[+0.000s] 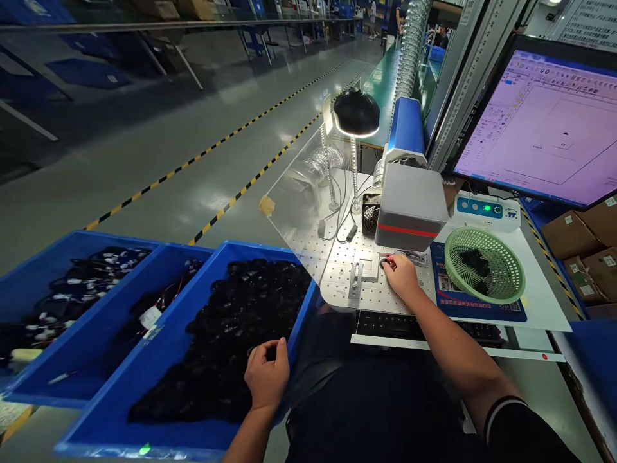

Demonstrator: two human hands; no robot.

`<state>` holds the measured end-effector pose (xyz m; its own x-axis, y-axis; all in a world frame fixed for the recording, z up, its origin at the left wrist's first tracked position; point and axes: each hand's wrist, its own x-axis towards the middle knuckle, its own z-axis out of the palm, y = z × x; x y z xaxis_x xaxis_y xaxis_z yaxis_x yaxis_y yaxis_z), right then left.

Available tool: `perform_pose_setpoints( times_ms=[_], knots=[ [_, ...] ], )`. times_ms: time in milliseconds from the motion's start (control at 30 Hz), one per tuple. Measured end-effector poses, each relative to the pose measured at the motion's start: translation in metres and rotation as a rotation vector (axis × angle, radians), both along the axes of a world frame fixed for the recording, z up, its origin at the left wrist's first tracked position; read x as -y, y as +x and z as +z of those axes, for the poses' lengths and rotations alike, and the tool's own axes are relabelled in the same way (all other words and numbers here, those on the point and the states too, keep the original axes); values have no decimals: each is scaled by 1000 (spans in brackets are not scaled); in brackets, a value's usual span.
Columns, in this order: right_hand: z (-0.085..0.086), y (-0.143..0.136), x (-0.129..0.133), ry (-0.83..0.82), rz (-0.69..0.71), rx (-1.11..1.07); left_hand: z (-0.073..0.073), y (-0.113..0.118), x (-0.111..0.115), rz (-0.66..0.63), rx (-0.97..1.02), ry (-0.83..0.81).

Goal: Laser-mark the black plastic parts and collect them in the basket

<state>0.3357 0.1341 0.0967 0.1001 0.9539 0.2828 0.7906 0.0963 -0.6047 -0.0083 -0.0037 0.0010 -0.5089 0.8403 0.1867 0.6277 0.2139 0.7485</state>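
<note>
My right hand (401,276) is over the perforated metal plate (332,289), finger and thumb closed on a small black part (384,262). It is just in front of the grey box-shaped machine head (412,199) and beside a metal fixture (368,266) on the plate. My left hand (267,376) is over the right edge of a blue bin (193,444) heaped with black parts (231,328). Its fingers are pinched together; something dark shows between them, but I cannot make out what it is. A green basket (511,267) to the right contains a few black pieces (475,262).
A lit black lamp (357,110) and a clear panel (301,206) stand at the plate's left. Below the plate is a keyboard (390,323). A monitor (544,122) is at right. Another blue bin (48,386) with cabled parts is at far left.
</note>
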Motion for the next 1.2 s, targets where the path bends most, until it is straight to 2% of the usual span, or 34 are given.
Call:
perform_pose_setpoints(
  times_ms=[67, 200, 367, 567, 1200],
  knots=[
    [-4, -2, -3, 15, -4, 0, -5, 1, 2, -17, -10, 1],
    [-6, -4, -4, 24, -8, -22, -5, 5, -3, -42, -1, 8],
    [-7, 0, 5, 29, -29, -46, -6, 2, -4, -48, -2, -18],
    [-12, 2, 12, 44, -63, 30, -11, 0, -3, -41, -39, -21],
    [-16, 2, 8, 24, -49, 79, -6, 1, -3, -24, 6, -90]
  ],
)
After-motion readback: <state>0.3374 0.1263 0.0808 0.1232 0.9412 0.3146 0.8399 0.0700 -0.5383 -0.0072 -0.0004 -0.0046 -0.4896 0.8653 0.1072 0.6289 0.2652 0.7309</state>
